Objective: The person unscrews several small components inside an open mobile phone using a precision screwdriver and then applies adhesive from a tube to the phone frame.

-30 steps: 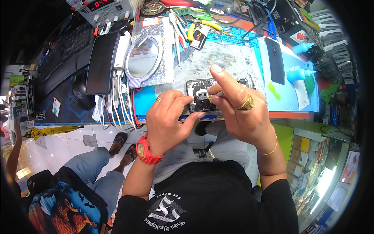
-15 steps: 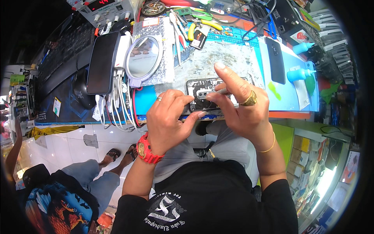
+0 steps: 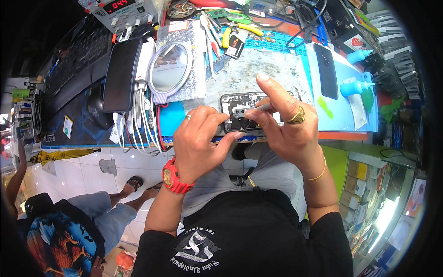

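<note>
An opened smartphone lies on the worn grey work mat, its inner parts and dual camera module exposed. My left hand grips its left end, index finger at the edge and thumb along the near side. Over the phone's right half, my right hand is closed, with thumb and fingers pinched by the camera module. A small pale grey thing seems to show between those fingers, too little of it to name. The hand hides much of that half of the phone.
On the left are a round mirror, a dark phone, white cables and a power supply. Yellow-handled pliers lie behind. To the right are another phone and blue bottles. A person is at lower left.
My hands and the opened phone have hardly moved; my right hand shifts very slightly. The person at lower left has moved a little leftward, and the power supply's display reading differs.
</note>
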Demonstrator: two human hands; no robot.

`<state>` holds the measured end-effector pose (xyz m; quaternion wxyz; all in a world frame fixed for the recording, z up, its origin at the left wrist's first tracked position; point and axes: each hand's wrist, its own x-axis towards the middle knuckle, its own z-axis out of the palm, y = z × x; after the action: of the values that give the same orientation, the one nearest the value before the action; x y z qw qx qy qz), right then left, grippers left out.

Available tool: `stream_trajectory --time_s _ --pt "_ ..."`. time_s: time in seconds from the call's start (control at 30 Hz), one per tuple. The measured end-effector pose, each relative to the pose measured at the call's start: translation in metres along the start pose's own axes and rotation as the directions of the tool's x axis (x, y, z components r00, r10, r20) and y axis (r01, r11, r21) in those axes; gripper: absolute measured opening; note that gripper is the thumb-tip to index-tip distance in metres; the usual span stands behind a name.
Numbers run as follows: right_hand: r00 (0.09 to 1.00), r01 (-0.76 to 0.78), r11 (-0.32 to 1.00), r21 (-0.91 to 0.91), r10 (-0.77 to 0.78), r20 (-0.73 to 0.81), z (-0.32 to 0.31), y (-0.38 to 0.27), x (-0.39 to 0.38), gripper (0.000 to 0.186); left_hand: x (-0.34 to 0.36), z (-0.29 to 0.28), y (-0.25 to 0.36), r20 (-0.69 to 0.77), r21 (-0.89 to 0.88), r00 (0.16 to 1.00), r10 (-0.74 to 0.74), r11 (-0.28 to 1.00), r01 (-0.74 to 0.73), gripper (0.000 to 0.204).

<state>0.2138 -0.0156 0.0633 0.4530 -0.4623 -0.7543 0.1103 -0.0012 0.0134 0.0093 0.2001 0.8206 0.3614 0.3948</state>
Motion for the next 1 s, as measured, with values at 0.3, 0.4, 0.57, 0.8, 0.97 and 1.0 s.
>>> stream_trajectory --time_s 0.3,0.4,0.57,0.8,0.97,1.0 --pt "0.999 0.029 0.999 -0.043 -0.03 -0.022 0.006 0.0 -0.002 0.077 0.0 0.0 0.0 0.007 0.002 1.0 -0.001 1.0 0.001 0.048" --pt "0.999 -0.046 0.999 -0.025 0.046 -0.004 0.0 -0.003 -0.003 0.076 -0.001 0.001 -0.002 0.01 0.004 1.0 -0.001 1.0 0.001 0.047" --pt "0.957 -0.134 0.983 0.123 0.16 -0.243 -0.015 0.015 -0.002 0.075 0.0 -0.001 0.0 0.006 0.011 1.0 -0.009 1.0 0.009 0.046" --pt "0.947 -0.282 0.958 -0.057 0.268 -0.177 -0.006 0.05 0.001 0.075 0.0 -0.001 0.004 0.014 0.01 0.999 -0.032 0.999 0.032 0.044" --pt "0.933 -0.216 0.967 0.134 0.245 -0.263 0.01 0.048 0.009 0.071 0.0 0.0 0.002 0.002 0.008 1.0 -0.019 1.0 0.019 0.044" --pt "0.926 -0.206 0.959 0.195 0.255 -0.28 0.015 0.048 0.011 0.07 0.001 0.001 0.002 -0.002 0.006 1.0 -0.014 1.0 0.014 0.044"
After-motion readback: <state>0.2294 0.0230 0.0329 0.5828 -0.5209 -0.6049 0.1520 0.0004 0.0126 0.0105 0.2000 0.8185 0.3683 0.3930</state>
